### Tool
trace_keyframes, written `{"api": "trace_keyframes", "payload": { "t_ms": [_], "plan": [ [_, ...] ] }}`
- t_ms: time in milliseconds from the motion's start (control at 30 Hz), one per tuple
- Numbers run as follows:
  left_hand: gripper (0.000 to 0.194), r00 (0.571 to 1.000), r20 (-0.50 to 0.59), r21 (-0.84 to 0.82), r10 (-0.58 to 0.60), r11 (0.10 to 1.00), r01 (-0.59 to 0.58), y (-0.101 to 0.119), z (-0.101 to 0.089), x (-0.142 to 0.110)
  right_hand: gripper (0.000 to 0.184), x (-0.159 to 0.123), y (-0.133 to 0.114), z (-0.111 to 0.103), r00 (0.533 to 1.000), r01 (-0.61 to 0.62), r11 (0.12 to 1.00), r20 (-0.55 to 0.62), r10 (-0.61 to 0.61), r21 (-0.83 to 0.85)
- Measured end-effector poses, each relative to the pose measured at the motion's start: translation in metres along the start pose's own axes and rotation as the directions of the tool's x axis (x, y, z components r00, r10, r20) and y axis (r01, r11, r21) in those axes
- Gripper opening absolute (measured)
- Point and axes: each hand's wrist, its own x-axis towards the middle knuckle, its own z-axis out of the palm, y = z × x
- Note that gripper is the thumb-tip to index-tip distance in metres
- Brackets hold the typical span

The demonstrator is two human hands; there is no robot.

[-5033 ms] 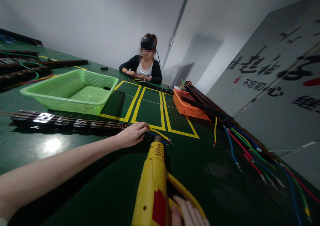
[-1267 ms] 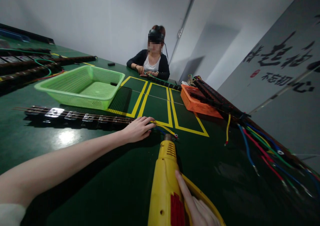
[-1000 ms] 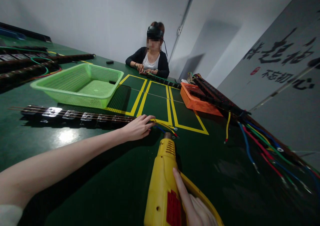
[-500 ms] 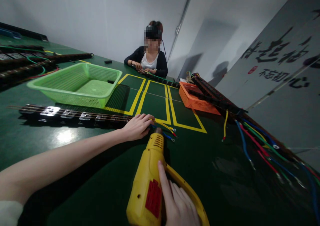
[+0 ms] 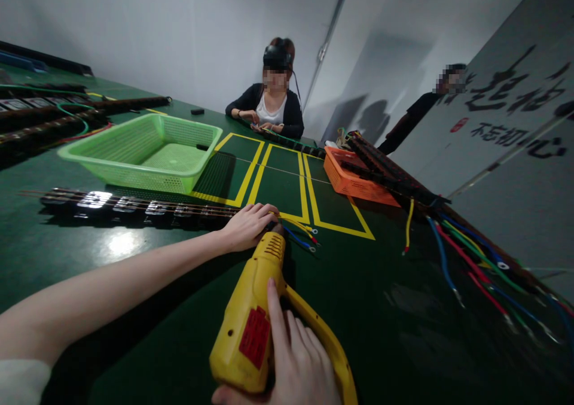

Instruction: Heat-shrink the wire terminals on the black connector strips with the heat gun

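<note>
My right hand (image 5: 296,354) is wrapped round the handle of a yellow heat gun (image 5: 244,309), its index finger laid along the body. The gun's nozzle points away from me, close by the fingers of my left hand (image 5: 252,224). That hand is closed over the right end of a long black wired strip (image 5: 147,206), which lies flat on the table. From under its fingers come yellow wires (image 5: 296,221) and a blue wire (image 5: 298,239) tipped with ring terminals. Where the wires join the strip is hidden by my fingers.
Behind the strip stands a green basket (image 5: 147,180). At the right, an orange basket (image 5: 359,186) bears several dark strips with coloured wires (image 5: 475,261) hanging off. More strips (image 5: 45,124) lie far left. A co-worker (image 5: 273,103) sits opposite; another person (image 5: 417,115) is at the right.
The heat gun and my right hand have moved left, bringing the nozzle nearer my left hand. Another person has come into view at the right. My left hand keeps its place on the strip.
</note>
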Motion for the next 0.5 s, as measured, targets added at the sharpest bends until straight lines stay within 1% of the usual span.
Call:
{"api": "trace_keyframes", "payload": {
  "t_ms": [167,233,300,400,500],
  "plan": [
    [0.026,1.0,-0.006,0.034,0.004,0.999,-0.004,0.001,0.0,-0.001,0.132,-0.004,0.015,0.001,0.999,0.032,0.999,0.017,-0.032,0.037],
    [0.026,1.0,-0.008,0.04,0.007,0.999,-0.006,0.001,0.001,-0.001,0.134,-0.007,0.022,0.0,0.999,0.022,0.999,0.027,-0.023,0.042],
    [0.027,1.0,-0.004,0.044,0.008,0.999,-0.008,0.001,0.001,-0.002,0.132,-0.011,0.029,-0.001,0.999,0.0,0.999,0.044,-0.001,0.033],
    [0.028,1.0,0.002,0.052,0.012,0.999,-0.012,0.002,0.0,-0.002,0.115,-0.019,0.042,-0.002,0.998,-0.01,1.0,0.064,0.009,0.011],
    [0.028,1.0,0.002,0.048,0.018,0.999,-0.018,0.002,0.0,-0.002,0.1,-0.029,0.056,-0.002,0.997,0.016,0.999,0.072,-0.013,-0.043]
  ]
}}
